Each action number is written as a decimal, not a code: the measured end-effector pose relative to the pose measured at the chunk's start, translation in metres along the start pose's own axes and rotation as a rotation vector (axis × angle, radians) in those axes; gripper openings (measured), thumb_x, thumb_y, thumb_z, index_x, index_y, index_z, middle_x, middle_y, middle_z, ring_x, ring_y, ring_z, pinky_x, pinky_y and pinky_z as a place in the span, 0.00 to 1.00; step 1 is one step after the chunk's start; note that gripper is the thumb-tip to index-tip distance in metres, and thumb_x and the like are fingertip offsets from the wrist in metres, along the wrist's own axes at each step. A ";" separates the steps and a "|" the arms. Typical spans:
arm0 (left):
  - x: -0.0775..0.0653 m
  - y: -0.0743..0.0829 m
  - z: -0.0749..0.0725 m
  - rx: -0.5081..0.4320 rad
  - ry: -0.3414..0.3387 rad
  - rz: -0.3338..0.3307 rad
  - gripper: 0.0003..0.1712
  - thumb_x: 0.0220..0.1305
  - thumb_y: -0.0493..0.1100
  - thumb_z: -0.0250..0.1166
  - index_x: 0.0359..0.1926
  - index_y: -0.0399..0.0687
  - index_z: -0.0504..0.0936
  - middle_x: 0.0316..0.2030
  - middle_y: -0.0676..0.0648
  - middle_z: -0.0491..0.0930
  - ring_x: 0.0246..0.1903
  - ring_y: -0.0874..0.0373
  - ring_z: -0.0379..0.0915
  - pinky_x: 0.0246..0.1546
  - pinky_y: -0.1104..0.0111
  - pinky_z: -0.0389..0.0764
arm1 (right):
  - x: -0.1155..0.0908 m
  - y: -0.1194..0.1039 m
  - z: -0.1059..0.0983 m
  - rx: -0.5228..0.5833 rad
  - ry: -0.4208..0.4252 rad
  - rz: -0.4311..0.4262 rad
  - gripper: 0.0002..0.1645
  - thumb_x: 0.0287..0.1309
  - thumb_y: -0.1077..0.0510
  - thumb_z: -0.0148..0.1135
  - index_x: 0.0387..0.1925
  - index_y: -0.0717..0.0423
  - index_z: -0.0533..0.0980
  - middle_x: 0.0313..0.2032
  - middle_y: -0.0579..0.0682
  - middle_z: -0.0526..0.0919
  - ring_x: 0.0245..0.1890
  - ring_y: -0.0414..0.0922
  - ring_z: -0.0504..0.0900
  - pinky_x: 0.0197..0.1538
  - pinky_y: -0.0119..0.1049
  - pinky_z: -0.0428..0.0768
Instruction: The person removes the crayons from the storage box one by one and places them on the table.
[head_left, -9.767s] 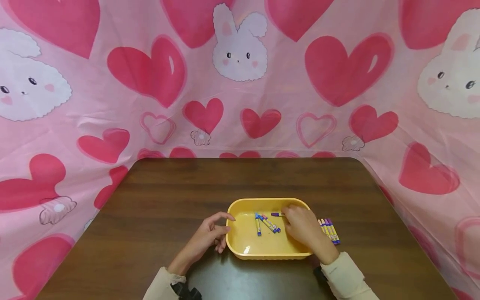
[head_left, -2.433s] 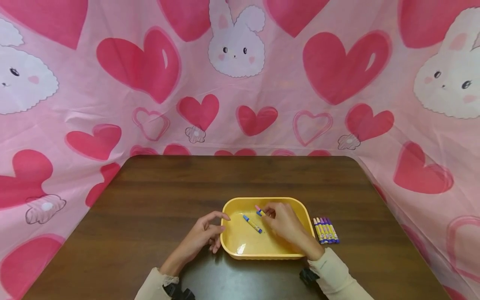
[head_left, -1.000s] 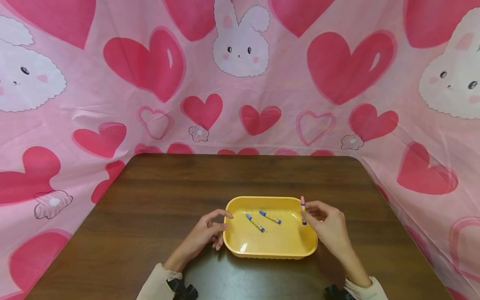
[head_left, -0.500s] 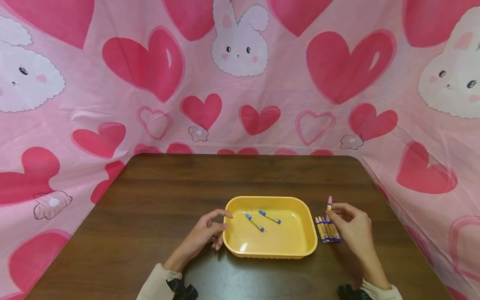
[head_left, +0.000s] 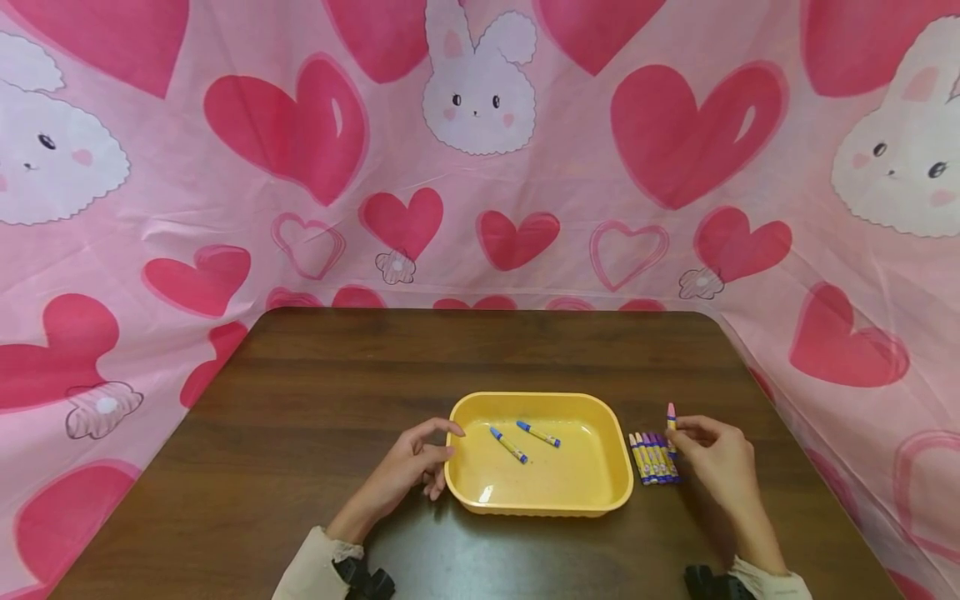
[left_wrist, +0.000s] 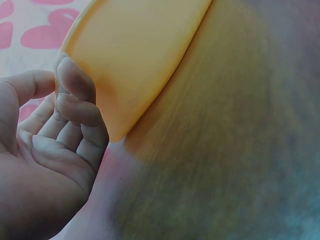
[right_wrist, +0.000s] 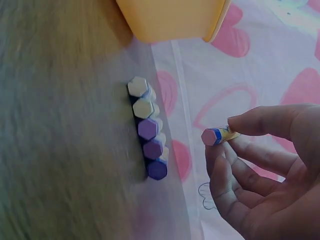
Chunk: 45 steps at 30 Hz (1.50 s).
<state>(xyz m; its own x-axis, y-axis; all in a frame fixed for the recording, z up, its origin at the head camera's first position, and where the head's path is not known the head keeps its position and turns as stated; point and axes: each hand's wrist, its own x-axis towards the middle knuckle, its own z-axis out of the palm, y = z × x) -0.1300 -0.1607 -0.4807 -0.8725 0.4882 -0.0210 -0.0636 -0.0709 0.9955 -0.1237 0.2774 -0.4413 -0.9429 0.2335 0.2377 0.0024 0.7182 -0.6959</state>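
Observation:
My right hand (head_left: pixel 723 462) pinches a pink crayon (head_left: pixel 671 414) between thumb and fingers, pink tip up. It hovers at the right end of a row of several crayons (head_left: pixel 651 458), pale to purple, lying side by side on the table. In the right wrist view the pink crayon (right_wrist: pixel 220 135) is apart from the row (right_wrist: pixel 148 129). The left hand (head_left: pixel 412 462) grips the left rim of a yellow tray (head_left: pixel 540 510); the left wrist view shows its fingers (left_wrist: pixel 77 82) at that rim. Inside the tray lie two blue crayons (head_left: pixel 508 444), (head_left: pixel 538 434).
The dark wooden table (head_left: pixel 375 358) stretches behind and to both sides of the tray. A pink cloth (head_left: pixel 555 175) with hearts and rabbits hangs around its far and side edges. A black camera strap (head_left: pixel 363 578) sits on each wrist.
My right hand has carried the pink crayon from the tray to beyond the row's right end and lowered it slightly. The row has grown since the oldest frame. The left hand stays at the rim.

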 end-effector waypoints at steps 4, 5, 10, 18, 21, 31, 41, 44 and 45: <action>0.000 0.000 0.000 0.004 0.002 -0.004 0.21 0.74 0.35 0.55 0.62 0.30 0.65 0.15 0.49 0.76 0.13 0.59 0.72 0.17 0.72 0.74 | 0.001 0.004 -0.002 -0.042 -0.021 0.015 0.13 0.56 0.54 0.71 0.39 0.59 0.86 0.30 0.51 0.88 0.26 0.34 0.79 0.31 0.32 0.73; 0.000 0.000 0.000 0.006 0.003 -0.005 0.20 0.74 0.35 0.55 0.62 0.30 0.65 0.15 0.49 0.76 0.13 0.59 0.72 0.17 0.72 0.74 | 0.002 0.005 -0.002 -0.053 -0.030 0.018 0.14 0.56 0.53 0.72 0.39 0.60 0.86 0.30 0.51 0.88 0.27 0.35 0.79 0.32 0.34 0.73; 0.000 0.000 -0.001 0.011 0.004 -0.004 0.20 0.74 0.35 0.54 0.62 0.30 0.65 0.16 0.49 0.76 0.14 0.60 0.72 0.17 0.72 0.74 | 0.004 0.013 -0.003 -0.092 -0.123 0.048 0.16 0.57 0.53 0.71 0.39 0.63 0.85 0.30 0.52 0.87 0.28 0.43 0.80 0.32 0.39 0.73; 0.000 0.001 0.000 0.011 -0.002 -0.002 0.20 0.74 0.34 0.54 0.62 0.29 0.65 0.16 0.49 0.77 0.14 0.60 0.72 0.17 0.72 0.74 | 0.003 0.017 -0.004 -0.149 -0.219 0.056 0.15 0.56 0.53 0.70 0.37 0.62 0.85 0.32 0.56 0.87 0.37 0.56 0.83 0.38 0.47 0.76; 0.000 0.001 0.000 0.010 -0.001 -0.004 0.20 0.74 0.34 0.54 0.62 0.29 0.65 0.16 0.49 0.77 0.14 0.60 0.72 0.17 0.72 0.74 | 0.003 0.016 -0.004 -0.153 -0.224 0.057 0.15 0.55 0.52 0.71 0.36 0.61 0.85 0.32 0.55 0.87 0.37 0.56 0.83 0.38 0.46 0.76; 0.001 0.002 -0.001 0.014 0.002 -0.001 0.21 0.74 0.36 0.55 0.62 0.31 0.67 0.15 0.49 0.77 0.14 0.59 0.72 0.17 0.72 0.74 | 0.005 0.015 -0.003 -0.163 -0.262 0.077 0.14 0.57 0.53 0.70 0.37 0.62 0.85 0.33 0.57 0.87 0.37 0.54 0.81 0.36 0.43 0.74; 0.001 0.001 -0.001 0.010 0.000 -0.005 0.21 0.73 0.36 0.56 0.62 0.30 0.66 0.15 0.49 0.77 0.13 0.60 0.72 0.16 0.72 0.74 | 0.004 0.015 -0.004 -0.188 -0.253 0.096 0.12 0.56 0.54 0.68 0.35 0.59 0.85 0.38 0.60 0.86 0.41 0.60 0.80 0.38 0.47 0.73; 0.000 0.000 -0.001 0.005 -0.002 -0.004 0.22 0.73 0.36 0.56 0.62 0.30 0.65 0.15 0.49 0.77 0.13 0.60 0.72 0.16 0.72 0.74 | 0.004 0.014 -0.004 -0.188 -0.264 0.102 0.12 0.57 0.53 0.68 0.35 0.59 0.85 0.38 0.60 0.86 0.41 0.59 0.80 0.37 0.45 0.73; 0.000 0.000 -0.001 0.004 -0.003 -0.003 0.22 0.73 0.36 0.56 0.62 0.29 0.65 0.16 0.49 0.77 0.13 0.60 0.72 0.16 0.72 0.74 | 0.004 0.014 -0.005 -0.189 -0.268 0.102 0.12 0.57 0.53 0.68 0.35 0.59 0.85 0.38 0.60 0.86 0.40 0.59 0.80 0.37 0.46 0.73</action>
<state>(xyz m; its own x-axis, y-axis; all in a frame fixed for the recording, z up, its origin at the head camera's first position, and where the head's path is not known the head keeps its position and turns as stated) -0.1306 -0.1613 -0.4808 -0.8707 0.4913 -0.0239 -0.0645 -0.0658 0.9957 -0.1263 0.2915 -0.4470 -0.9885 0.1481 -0.0309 0.1396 0.8145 -0.5631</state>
